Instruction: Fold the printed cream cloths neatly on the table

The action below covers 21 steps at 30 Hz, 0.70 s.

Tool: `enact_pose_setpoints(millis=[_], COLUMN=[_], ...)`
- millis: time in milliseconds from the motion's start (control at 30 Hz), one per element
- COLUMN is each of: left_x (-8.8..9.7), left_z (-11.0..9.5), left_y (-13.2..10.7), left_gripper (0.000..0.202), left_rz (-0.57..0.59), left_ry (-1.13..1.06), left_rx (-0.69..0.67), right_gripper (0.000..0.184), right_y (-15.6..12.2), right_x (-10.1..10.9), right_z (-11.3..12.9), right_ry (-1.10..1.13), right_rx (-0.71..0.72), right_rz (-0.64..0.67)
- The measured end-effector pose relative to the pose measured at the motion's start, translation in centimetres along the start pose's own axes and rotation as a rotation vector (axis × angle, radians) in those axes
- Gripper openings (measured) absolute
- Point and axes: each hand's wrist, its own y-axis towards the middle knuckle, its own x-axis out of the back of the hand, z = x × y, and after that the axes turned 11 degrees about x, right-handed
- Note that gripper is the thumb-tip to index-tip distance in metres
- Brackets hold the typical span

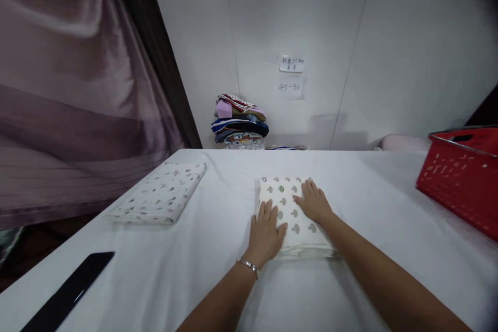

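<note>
In the head view a folded white cloth (pixel 288 212) printed with grey mushrooms lies in front of me on the white-covered table (pixel 218 270). My left hand (pixel 266 233) rests flat on its left edge, fingers stretched out and a bracelet at the wrist. Near the upper right corner of the cloth, my right hand (pixel 314 201) presses down with its fingers extended. Neither hand grips anything. Several layers show at the cloth's near edge. Off to the left is another folded white cloth (pixel 163 192) with small dark and grey prints.
A red basket (pixel 459 176) with a metal handle stands at the right edge. A long black object (pixel 70 290) lies at the near left. Beyond the far edge is a stack of folded fabrics (pixel 241 122) by the wall. A pinkish curtain (pixel 70 88) hangs at left.
</note>
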Motion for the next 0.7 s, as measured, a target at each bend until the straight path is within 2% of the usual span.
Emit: enact_pose_setpoints(millis=[133,267,300,400,467,567,700], left_x=[0.9,2.1,2.1,1.0,-0.1,-1.1,-0.8], left_z=[-0.6,-1.8,-1.9,-1.6,-1.0,-0.3,-0.4], left_y=[1.1,5.6,6.9,9.6,10.3,10.4,10.3], left_gripper=[0.056,0.062,0.064,0.068,0.071,0.073,0.069], left_rz=[0.040,-0.107,-0.109,0.022,0.072,0.058,0.053], left_ry=[-0.024,-0.025,-0.018,-0.007,-0.009,-0.011,-0.048], left_rx=[0.010,0.004,0.029,0.153,0.186,0.175,0.173], right_gripper=[0.064,0.064,0.065,0.067,0.068,0.068,0.066], right_y=[-0.2,0.0,0.0,0.1,0.1,0.1,0.5], right_x=[-0.5,-0.3,-0.2,-0.1,-0.1,-0.1,0.5], right_z=[-0.1,0.0,0.0,0.0,0.0,0.1,0.2], right_ry=[-0.012,-0.021,-0.018,0.001,0.023,0.054,0.127], right_rx=[0.005,0.001,-0.009,-0.044,-0.055,-0.054,-0.058], right_rz=[-0.022,-0.002,0.012,0.063,0.088,0.098,0.081])
